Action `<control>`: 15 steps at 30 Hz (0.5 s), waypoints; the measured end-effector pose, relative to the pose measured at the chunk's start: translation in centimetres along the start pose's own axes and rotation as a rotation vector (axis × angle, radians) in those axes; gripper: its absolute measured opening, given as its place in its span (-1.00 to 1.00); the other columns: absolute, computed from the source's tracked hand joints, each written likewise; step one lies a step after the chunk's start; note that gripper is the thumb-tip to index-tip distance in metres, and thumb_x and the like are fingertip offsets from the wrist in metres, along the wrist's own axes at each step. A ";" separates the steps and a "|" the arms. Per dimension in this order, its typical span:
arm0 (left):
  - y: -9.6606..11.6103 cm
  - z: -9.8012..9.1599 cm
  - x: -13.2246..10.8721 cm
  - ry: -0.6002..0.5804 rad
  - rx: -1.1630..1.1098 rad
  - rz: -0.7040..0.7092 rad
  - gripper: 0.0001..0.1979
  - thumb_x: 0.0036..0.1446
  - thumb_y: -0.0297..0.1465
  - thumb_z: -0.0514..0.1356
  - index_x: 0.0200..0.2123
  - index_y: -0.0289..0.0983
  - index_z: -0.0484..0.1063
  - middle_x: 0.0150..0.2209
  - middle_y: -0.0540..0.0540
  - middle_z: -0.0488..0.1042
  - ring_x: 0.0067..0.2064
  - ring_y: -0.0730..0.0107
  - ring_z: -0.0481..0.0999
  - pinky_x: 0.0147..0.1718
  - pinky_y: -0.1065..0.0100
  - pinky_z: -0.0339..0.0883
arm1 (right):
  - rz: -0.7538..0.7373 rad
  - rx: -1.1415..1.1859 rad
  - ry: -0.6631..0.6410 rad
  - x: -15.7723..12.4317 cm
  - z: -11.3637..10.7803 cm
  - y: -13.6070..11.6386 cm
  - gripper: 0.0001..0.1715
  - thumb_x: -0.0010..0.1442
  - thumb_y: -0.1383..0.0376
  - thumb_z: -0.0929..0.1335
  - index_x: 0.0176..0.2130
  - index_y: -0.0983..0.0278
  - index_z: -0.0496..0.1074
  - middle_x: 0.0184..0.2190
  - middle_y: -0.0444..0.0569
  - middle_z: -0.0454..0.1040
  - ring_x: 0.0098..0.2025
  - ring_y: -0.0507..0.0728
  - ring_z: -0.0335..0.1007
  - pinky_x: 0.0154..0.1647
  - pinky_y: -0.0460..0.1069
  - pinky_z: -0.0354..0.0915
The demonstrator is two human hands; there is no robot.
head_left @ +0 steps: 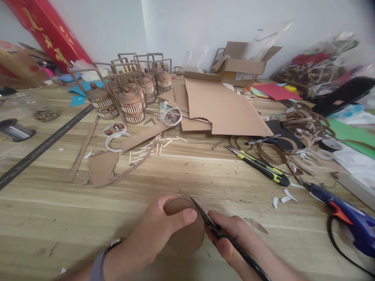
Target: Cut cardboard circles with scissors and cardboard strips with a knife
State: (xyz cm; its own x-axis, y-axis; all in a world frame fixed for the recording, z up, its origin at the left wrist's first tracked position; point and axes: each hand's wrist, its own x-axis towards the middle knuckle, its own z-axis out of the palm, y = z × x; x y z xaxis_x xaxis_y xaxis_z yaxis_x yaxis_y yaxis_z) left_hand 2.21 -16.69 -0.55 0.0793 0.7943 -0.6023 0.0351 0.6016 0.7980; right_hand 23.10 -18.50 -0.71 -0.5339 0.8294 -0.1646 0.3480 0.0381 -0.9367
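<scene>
Near the front of the table, my left hand (164,226) is closed on a brown cardboard disc (187,238), thumb on top and fingers underneath. A drawn curved line runs near the disc's upper edge. My right hand (234,238) grips black-handled scissors (218,230), their blades pointing up and left. The blades lie at the disc's upper right edge; whether they are parted is hard to see. A small cardboard scrap (258,225) lies just right of my right hand.
A utility knife (260,166) and a blue glue gun (342,214) lie to the right. Cardboard sheets (219,105) and several lidded, handled baskets (131,105) stand behind. Short white sticks (143,152), a cardboard offcut (102,168) and white rings (117,141) lie left of centre.
</scene>
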 end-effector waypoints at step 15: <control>0.0 -0.3 0.1 0.030 0.039 -0.010 -0.43 -0.27 -0.08 0.50 -0.17 -0.19 0.55 -0.16 -0.08 0.69 0.05 -0.11 0.56 0.03 0.09 0.37 | 0.017 -0.017 -0.016 0.1 -0.1 0.1 -0.17 0.17 -0.47 0.10 -0.43 0.21 0.17 -0.53 -0.22 0.08 -0.51 0.00 -0.03 -0.54 -0.08 -0.09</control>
State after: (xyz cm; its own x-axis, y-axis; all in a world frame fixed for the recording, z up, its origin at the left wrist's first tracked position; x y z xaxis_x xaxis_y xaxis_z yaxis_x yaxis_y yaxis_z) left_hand 1.97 -16.58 -0.65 0.0492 0.7907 -0.6103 0.0748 0.6064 0.7917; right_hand 23.18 -18.33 -0.76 -0.5402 0.8208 -0.1858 0.3703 0.0336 -0.9283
